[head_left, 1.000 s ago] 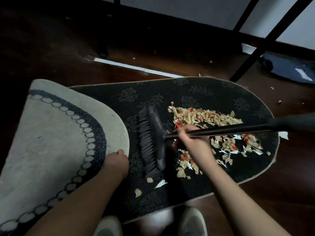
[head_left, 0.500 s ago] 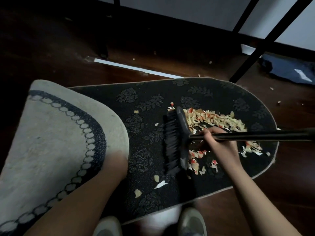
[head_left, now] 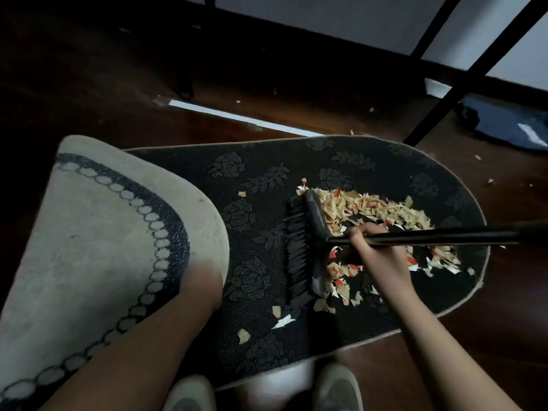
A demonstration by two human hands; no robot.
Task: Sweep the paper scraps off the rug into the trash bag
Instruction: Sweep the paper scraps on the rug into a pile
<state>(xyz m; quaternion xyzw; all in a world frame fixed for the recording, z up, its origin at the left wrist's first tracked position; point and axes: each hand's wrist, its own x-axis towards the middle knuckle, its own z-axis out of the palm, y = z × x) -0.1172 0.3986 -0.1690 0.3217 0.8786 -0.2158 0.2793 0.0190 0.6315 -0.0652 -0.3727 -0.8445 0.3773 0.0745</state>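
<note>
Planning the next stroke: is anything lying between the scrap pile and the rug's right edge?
Nothing visible: the scraps reach almost to the rug's right edge. No trash bag can be identified.

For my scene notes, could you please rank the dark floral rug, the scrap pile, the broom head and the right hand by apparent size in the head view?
1. dark floral rug
2. scrap pile
3. broom head and right hand: too alike to rank.

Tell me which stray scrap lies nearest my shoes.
The tan scrap, alone on the dark rug, closer to the shoes than the white scrap beside it.
</note>
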